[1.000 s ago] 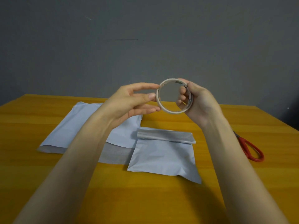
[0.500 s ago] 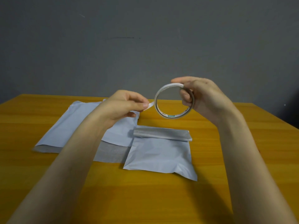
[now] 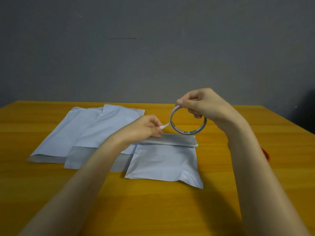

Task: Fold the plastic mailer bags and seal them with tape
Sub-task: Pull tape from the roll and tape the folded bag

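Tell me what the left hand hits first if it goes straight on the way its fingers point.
The tape roll. The left hand pinches the loose tape end and points at the roll's rim, which the right hand holds above the folded bag. Depth is unclear; it could slip just past.

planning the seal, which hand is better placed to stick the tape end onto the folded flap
Left, probably. The left hand pinches the free tape end just above the flap. The right hand grips the roll higher up and seems needed to feed tape.
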{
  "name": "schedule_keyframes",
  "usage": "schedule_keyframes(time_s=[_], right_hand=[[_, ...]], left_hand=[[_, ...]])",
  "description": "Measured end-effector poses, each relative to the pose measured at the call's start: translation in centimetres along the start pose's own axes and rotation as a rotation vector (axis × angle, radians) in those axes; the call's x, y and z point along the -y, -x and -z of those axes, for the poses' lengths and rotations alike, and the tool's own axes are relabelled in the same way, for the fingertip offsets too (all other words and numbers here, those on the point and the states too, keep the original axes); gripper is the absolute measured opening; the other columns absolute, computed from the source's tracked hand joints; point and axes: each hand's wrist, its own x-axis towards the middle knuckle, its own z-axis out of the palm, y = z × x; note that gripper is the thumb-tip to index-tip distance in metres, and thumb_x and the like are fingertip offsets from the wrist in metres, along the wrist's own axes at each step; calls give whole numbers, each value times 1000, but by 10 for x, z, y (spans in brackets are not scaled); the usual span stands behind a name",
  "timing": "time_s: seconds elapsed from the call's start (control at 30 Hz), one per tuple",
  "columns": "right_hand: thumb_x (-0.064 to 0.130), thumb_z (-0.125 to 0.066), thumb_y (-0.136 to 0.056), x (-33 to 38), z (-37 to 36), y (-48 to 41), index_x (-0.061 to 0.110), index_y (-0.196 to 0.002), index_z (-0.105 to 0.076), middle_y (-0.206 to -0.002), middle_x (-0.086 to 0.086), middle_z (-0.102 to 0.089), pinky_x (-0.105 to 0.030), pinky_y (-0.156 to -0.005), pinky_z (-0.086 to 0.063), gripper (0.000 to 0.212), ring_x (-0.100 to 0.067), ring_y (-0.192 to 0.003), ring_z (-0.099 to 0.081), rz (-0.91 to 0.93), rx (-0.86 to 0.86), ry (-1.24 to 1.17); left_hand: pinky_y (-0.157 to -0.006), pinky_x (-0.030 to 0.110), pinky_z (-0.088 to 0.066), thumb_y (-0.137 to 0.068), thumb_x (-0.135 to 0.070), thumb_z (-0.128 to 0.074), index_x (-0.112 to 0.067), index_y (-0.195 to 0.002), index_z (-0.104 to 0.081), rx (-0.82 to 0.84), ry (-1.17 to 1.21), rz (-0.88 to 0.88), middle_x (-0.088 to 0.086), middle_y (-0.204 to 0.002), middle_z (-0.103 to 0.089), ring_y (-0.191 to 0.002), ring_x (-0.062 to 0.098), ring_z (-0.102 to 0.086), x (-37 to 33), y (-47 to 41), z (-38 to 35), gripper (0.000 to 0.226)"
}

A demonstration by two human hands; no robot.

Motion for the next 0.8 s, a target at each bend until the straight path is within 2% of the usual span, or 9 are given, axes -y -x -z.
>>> schedule_keyframes(time_s=[0.17, 0.23, 0.33, 0.4, 0.5, 0.57, 0.63, 0.73, 0.8], right_hand=[[27, -60, -91, -7, 0, -1, 1, -91, -70, -56, -2, -41, -21, -46, -30, 28, -11, -50, -33, -43, 46, 94], [36, -60, -89, -7, 0, -2, 8, -84, -72, -56, -3, -39, -24, -48, -31, 31, -13, -52, -33, -43, 24, 123], [44, -58, -88, -4, -2, -2, 20, -73, -72, -54, -1, -37, -23, -49, -33, 31, -11, -51, -33, -14, -1, 161], [40, -60, -88, -1, -5, -2, 23, -69, -71, -51, 3, -40, -17, -45, -31, 28, -5, -46, -33, 12, 12, 184], [27, -60, -90, 2, -8, -3, 19, -76, -69, -56, 1, -50, -19, -46, -34, 19, -9, -51, -39, 7, 60, 236], [16, -55, -91, 5, -10, -3, 15, -95, -65, -62, 1, -60, -21, -47, -39, 10, -11, -51, -44, -20, 121, 222], [15, -52, -93, 7, -13, -3, 18, -108, -58, -72, 1, -69, -25, -48, -42, 17, -14, -48, -46, -42, 199, 214], [35, -49, -96, 8, -24, -2, 20, -105, -60, -75, 0, -71, -21, -40, -38, 20, -12, -38, -42, -77, 321, 284], [35, -48, -97, 7, -29, -2, 18, -97, -62, -73, 1, -65, -18, -38, -35, 22, -8, -38, -40, -78, 354, 348]], left_hand=[[-79, 19, -51, -94, -6, -49, -16, -87, -54, -22, -24, -5, 7, -92, -65, -86, 14, -64, 2, -4, -6, 13], [-81, 24, -50, -93, -10, -53, -16, -83, -58, -114, -41, -38, 3, -85, -66, -85, 14, -65, 0, -4, -1, 13], [-68, 21, -49, -88, -8, -60, -15, -75, -61, -240, -3, -80, 4, -73, -65, -72, 13, -63, -6, -2, 10, 16], [-59, 14, -48, -86, -6, -63, -16, -74, -63, -269, -10, -78, 5, -71, -65, -65, 8, -62, -10, 1, 17, 16], [-51, 8, -46, -83, -4, -67, -14, -72, -66, -290, 20, -82, 7, -67, -65, -52, 1, -61, -13, 4, 24, 15], [-51, 9, -46, -81, -4, -68, -13, -71, -67, -315, -18, -99, 9, -66, -66, -51, 2, -60, -17, 4, 29, 14], [-53, 10, -46, -80, -6, -71, -16, -71, -68, -337, -117, -134, 7, -65, -68, -56, 6, -61, -22, 4, 32, 14], [-60, 14, -47, -77, -9, -73, -22, -67, -68, -361, -280, -215, 1, -62, -69, -57, 5, -62, -33, 7, 31, 17], [-66, 19, -49, -77, -11, -73, -21, -69, -69, -378, -376, -255, 2, -64, -69, -61, 6, -64, -41, 11, 29, 14]])
